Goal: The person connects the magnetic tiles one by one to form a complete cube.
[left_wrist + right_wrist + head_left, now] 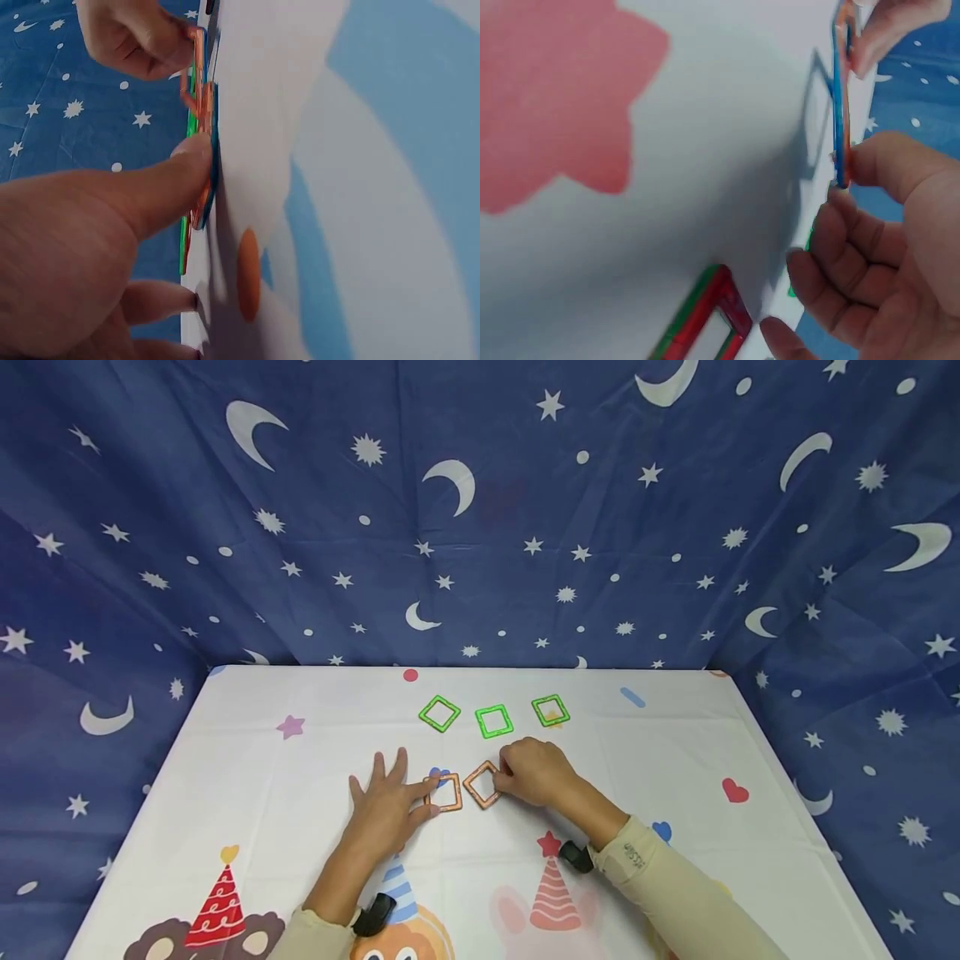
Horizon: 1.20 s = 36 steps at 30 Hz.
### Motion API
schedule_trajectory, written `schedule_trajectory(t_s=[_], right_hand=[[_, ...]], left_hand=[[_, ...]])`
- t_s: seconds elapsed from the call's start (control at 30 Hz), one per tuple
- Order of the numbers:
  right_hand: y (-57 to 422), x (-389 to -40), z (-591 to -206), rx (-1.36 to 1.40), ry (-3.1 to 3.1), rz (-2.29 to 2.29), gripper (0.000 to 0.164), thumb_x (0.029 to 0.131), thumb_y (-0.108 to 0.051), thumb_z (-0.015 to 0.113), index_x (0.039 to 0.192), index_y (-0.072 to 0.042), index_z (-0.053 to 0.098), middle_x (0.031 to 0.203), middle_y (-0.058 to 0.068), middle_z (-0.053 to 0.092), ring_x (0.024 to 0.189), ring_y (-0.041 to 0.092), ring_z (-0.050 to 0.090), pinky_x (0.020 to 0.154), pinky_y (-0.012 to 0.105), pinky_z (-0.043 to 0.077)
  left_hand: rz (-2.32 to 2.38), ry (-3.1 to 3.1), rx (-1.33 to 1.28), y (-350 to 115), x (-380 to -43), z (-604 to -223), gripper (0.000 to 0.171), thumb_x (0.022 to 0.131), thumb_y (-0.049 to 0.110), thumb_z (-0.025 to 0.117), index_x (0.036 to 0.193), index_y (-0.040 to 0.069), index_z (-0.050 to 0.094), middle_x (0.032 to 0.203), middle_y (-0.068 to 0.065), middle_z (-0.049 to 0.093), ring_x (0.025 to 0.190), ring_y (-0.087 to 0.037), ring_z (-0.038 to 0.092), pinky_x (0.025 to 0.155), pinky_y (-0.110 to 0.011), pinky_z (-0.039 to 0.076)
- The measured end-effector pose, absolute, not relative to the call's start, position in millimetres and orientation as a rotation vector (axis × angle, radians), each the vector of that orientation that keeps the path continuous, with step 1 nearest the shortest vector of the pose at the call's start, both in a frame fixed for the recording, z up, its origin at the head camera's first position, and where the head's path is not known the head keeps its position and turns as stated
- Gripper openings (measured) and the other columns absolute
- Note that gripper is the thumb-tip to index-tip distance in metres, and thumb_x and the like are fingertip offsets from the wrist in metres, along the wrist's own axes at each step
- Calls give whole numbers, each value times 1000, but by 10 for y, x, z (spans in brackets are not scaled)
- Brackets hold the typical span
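Two orange square frames lie close side by side between the hands at the middle of the table. My left hand point(386, 810) pinches the left orange frame point(459, 793) at its left edge with thumb and index finger, the other fingers spread. With curled fingers, my right hand point(536, 772) pinches the right orange frame point(473, 795) near its right corner. The right wrist view shows this frame point(841, 112) edge-on, blue on its other face, lifted above its shadow. In the left wrist view, my thumb point(191, 161) presses on the left frame.
Beyond the hands lie three green square frames: one at left point(431, 723), one in the middle point(498, 735), one at right point(537, 713). The white tablecloth point(645, 760) has printed party animals and shapes. A blue star-and-moon curtain point(510, 593) surrounds the table's back and sides.
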State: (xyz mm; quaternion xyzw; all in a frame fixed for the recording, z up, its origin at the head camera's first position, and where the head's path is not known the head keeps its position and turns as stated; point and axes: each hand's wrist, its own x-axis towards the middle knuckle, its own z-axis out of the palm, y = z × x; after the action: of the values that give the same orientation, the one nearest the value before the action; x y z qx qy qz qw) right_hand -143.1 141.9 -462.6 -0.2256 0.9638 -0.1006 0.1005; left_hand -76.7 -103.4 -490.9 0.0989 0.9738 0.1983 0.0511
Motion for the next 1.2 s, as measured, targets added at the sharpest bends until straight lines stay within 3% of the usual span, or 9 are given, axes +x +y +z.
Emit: schedule_trajectory(t_s=[0.27, 0.5, 0.7, 0.9, 1.07, 1.2], right_hand=[[1503, -1445, -4528, -611, 2827, -606, 17, 84, -19, 66, 68, -20, 60, 59, -9, 53, 56, 8, 48, 48, 24, 36], [1543, -1449, -4564, -579, 2710, -778, 19, 92, -19, 67, 74, -17, 66, 58, -9, 57, 52, 7, 48, 49, 23, 38], [1557, -1464, -4565, -519, 2543, -952, 19, 95, -25, 72, 79, -14, 72, 67, 0, 66, 55, 9, 50, 50, 25, 40], [1553, -1486, -4613, -444, 2432, -1042, 19, 94, -28, 73, 81, -14, 73, 78, 7, 70, 62, 11, 49, 53, 25, 37], [1531, -1480, -4677, -350, 2332, -1148, 22, 94, -29, 73, 81, -11, 73, 79, 3, 68, 68, 13, 47, 58, 26, 35], [1459, -1460, -4733, -235, 2195, -1295, 27, 94, -31, 72, 84, -6, 72, 80, 1, 64, 75, 16, 49, 64, 28, 39]], left_hand=[[730, 2951, 137, -929, -733, -4889, 48, 84, 34, 82, 129, 22, 73, 156, -18, 47, 150, -54, 25, 93, -95, 10], [766, 2959, 118, -924, -719, -4903, 50, 83, 31, 85, 129, 20, 70, 155, -17, 49, 150, -53, 27, 93, -95, 10], [783, 2952, 126, -929, -720, -4903, 51, 83, 30, 85, 130, 20, 69, 156, -16, 48, 150, -53, 25, 94, -95, 9], [717, 2909, 147, -1017, -724, -4872, 56, 85, 31, 83, 138, 27, 65, 162, -11, 42, 153, -45, 24, 99, -92, 13], [717, 2894, 130, -1055, -742, -4866, 58, 83, 32, 85, 137, 34, 66, 162, -4, 41, 154, -38, 26, 100, -88, 20], [748, 2906, 95, -1016, -755, -4872, 58, 77, 36, 88, 133, 33, 70, 161, -4, 44, 154, -38, 26, 99, -90, 17]])
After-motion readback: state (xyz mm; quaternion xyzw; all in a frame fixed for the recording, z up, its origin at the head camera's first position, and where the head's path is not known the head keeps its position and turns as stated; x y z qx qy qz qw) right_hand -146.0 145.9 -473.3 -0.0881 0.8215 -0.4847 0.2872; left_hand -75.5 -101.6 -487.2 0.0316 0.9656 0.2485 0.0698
